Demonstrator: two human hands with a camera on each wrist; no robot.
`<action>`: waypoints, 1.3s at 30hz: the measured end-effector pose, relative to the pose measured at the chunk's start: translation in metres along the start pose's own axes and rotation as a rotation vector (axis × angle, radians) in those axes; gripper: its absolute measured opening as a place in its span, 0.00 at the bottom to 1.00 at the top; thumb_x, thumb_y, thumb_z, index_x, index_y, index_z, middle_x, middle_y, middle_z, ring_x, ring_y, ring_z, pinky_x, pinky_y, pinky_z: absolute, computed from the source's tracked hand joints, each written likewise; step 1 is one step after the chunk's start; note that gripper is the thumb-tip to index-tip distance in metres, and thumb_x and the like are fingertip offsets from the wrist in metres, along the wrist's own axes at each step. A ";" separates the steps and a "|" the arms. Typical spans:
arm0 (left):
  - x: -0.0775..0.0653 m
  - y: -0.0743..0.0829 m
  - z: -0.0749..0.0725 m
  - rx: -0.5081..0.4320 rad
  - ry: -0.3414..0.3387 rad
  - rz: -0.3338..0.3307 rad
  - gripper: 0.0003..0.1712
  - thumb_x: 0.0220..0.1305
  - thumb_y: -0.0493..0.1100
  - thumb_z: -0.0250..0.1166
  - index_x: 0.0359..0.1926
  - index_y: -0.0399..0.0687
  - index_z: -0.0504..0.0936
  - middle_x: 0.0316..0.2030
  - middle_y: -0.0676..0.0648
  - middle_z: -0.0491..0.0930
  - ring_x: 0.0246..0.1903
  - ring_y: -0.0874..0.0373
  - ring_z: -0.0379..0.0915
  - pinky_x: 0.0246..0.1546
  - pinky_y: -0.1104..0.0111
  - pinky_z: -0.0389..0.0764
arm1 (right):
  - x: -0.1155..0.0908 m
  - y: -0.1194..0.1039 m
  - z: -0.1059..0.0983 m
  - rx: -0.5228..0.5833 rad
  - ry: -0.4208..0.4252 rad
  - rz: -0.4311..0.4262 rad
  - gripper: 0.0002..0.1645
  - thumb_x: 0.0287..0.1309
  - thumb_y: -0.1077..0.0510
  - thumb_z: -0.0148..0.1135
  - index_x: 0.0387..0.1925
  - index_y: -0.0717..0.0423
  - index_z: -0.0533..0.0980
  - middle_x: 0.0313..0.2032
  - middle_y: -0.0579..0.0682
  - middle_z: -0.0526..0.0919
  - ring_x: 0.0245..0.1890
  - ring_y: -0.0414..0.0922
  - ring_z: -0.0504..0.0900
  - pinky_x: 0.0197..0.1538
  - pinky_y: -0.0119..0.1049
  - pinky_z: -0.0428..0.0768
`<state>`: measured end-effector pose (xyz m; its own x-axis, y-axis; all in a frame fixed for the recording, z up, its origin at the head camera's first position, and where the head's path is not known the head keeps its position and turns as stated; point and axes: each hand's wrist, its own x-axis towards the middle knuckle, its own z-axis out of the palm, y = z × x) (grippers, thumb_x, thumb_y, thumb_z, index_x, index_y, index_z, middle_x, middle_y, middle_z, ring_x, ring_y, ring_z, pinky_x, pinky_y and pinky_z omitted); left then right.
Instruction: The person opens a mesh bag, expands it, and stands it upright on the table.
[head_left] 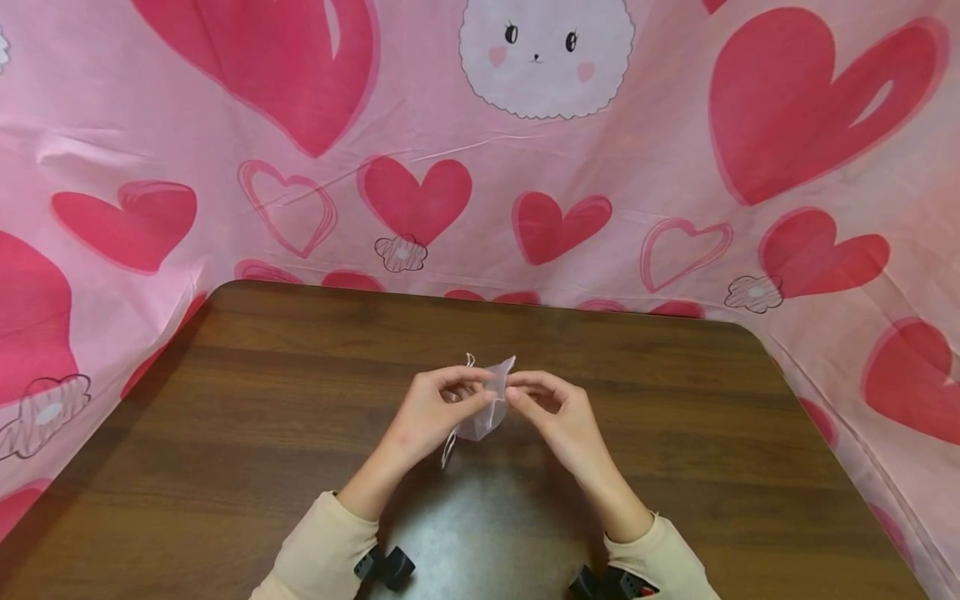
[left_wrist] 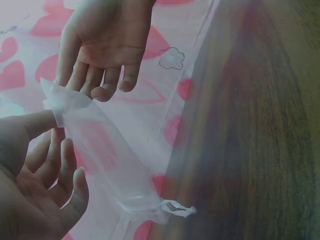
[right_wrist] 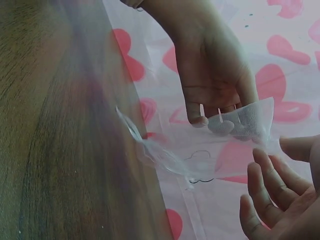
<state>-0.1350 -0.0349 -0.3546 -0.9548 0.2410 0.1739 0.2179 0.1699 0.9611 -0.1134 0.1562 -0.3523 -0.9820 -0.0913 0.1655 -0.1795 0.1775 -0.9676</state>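
Pink heart-print backdrop (head_left: 570,158) at the back, then the dark wood-grain table (head_left: 247,425). My cream sleeves (head_left: 322,554) reach in from the near side. My left hand (head_left: 438,408) and right hand (head_left: 558,408) nearly meet over the table, each with thumb and forefinger pinched together on the sheer white drawstring pouch (head_left: 482,425) (other fingers loosely bent). Pouch hangs between them, its right edge at my right fingertips. Black wrist device (head_left: 390,568) by my left cuff; thin white cord loop (head_left: 448,450) dangles from the pouch.
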 end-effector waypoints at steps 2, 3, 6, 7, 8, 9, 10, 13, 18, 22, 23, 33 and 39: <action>0.000 0.000 -0.001 0.021 -0.013 0.023 0.10 0.59 0.37 0.72 0.43 0.41 0.88 0.32 0.48 0.84 0.30 0.59 0.76 0.33 0.69 0.76 | 0.000 0.000 0.000 -0.016 0.003 -0.009 0.11 0.60 0.61 0.69 0.43 0.63 0.83 0.36 0.53 0.87 0.38 0.47 0.85 0.43 0.33 0.80; 0.000 0.000 -0.001 0.029 -0.019 0.037 0.09 0.59 0.37 0.72 0.42 0.42 0.89 0.33 0.49 0.85 0.31 0.58 0.76 0.33 0.69 0.77 | 0.000 0.000 0.000 -0.025 0.006 -0.014 0.11 0.59 0.61 0.69 0.42 0.63 0.84 0.36 0.53 0.87 0.38 0.47 0.84 0.43 0.33 0.80; -0.001 0.000 -0.001 0.026 -0.030 0.062 0.07 0.61 0.38 0.71 0.40 0.43 0.90 0.34 0.49 0.85 0.33 0.57 0.78 0.35 0.68 0.78 | 0.001 0.002 0.000 -0.048 0.025 -0.031 0.09 0.58 0.60 0.71 0.39 0.62 0.85 0.35 0.52 0.87 0.37 0.45 0.84 0.42 0.32 0.79; -0.001 0.000 -0.001 0.025 -0.029 0.064 0.06 0.61 0.38 0.71 0.39 0.43 0.90 0.34 0.49 0.86 0.33 0.57 0.78 0.35 0.68 0.77 | 0.001 0.002 -0.001 -0.054 0.031 -0.036 0.09 0.58 0.60 0.71 0.38 0.62 0.85 0.35 0.51 0.87 0.36 0.44 0.83 0.41 0.32 0.79; -0.001 0.001 -0.001 0.022 -0.027 0.057 0.06 0.61 0.39 0.71 0.39 0.44 0.90 0.34 0.49 0.86 0.33 0.56 0.78 0.35 0.68 0.78 | 0.001 0.002 -0.001 -0.057 0.037 -0.040 0.09 0.58 0.60 0.71 0.37 0.62 0.85 0.34 0.51 0.87 0.36 0.43 0.83 0.41 0.32 0.79; -0.001 0.001 -0.001 0.015 -0.024 0.046 0.06 0.60 0.39 0.72 0.38 0.44 0.90 0.34 0.49 0.86 0.33 0.56 0.79 0.35 0.68 0.78 | 0.001 0.002 -0.001 -0.057 0.044 -0.044 0.08 0.57 0.60 0.71 0.37 0.62 0.85 0.33 0.51 0.87 0.35 0.42 0.83 0.40 0.32 0.79; -0.001 0.001 -0.001 0.007 -0.023 0.036 0.05 0.60 0.39 0.72 0.38 0.43 0.89 0.34 0.49 0.86 0.32 0.55 0.79 0.34 0.69 0.78 | 0.002 0.001 -0.001 -0.056 0.051 -0.045 0.08 0.57 0.60 0.72 0.36 0.62 0.85 0.33 0.51 0.87 0.35 0.42 0.83 0.40 0.32 0.79; -0.001 0.002 -0.001 -0.013 -0.025 0.011 0.05 0.60 0.37 0.72 0.37 0.42 0.89 0.35 0.47 0.87 0.31 0.54 0.80 0.33 0.69 0.78 | 0.002 0.000 -0.002 -0.052 0.069 -0.037 0.07 0.55 0.61 0.73 0.35 0.61 0.85 0.32 0.51 0.86 0.34 0.42 0.83 0.40 0.32 0.79; -0.001 0.003 -0.001 -0.031 -0.034 0.000 0.08 0.59 0.35 0.72 0.41 0.41 0.87 0.35 0.47 0.86 0.33 0.56 0.80 0.37 0.66 0.79 | 0.002 -0.001 -0.002 -0.063 0.082 -0.027 0.07 0.54 0.62 0.74 0.34 0.62 0.85 0.32 0.53 0.87 0.35 0.41 0.84 0.41 0.31 0.79; -0.001 0.003 -0.001 -0.020 -0.039 -0.034 0.11 0.61 0.41 0.72 0.43 0.43 0.88 0.39 0.47 0.87 0.34 0.56 0.81 0.37 0.65 0.78 | 0.002 0.000 -0.002 -0.061 0.077 -0.031 0.06 0.53 0.63 0.74 0.33 0.62 0.85 0.32 0.54 0.86 0.34 0.42 0.84 0.39 0.31 0.79; -0.001 0.004 -0.001 -0.015 -0.036 -0.046 0.11 0.61 0.42 0.72 0.43 0.43 0.89 0.39 0.47 0.87 0.34 0.56 0.81 0.35 0.66 0.78 | 0.002 0.000 -0.002 -0.060 0.074 -0.034 0.06 0.52 0.64 0.74 0.33 0.62 0.85 0.31 0.54 0.86 0.33 0.42 0.83 0.38 0.31 0.79; -0.001 0.003 -0.001 0.026 0.022 -0.024 0.07 0.59 0.41 0.73 0.37 0.45 0.90 0.34 0.49 0.87 0.31 0.53 0.80 0.32 0.68 0.77 | 0.001 0.001 -0.002 -0.068 0.038 -0.060 0.11 0.53 0.64 0.74 0.38 0.63 0.83 0.31 0.53 0.84 0.29 0.41 0.80 0.36 0.31 0.78; 0.000 0.002 -0.002 -0.008 0.027 -0.013 0.07 0.57 0.38 0.74 0.37 0.43 0.89 0.29 0.49 0.85 0.27 0.58 0.75 0.30 0.70 0.75 | 0.001 0.001 -0.002 -0.106 0.026 -0.081 0.08 0.57 0.60 0.72 0.37 0.60 0.86 0.32 0.50 0.86 0.34 0.42 0.82 0.40 0.32 0.78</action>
<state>-0.1345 -0.0364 -0.3524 -0.9626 0.2131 0.1671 0.2041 0.1653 0.9649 -0.1149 0.1586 -0.3530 -0.9651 -0.0841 0.2481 -0.2618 0.2730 -0.9257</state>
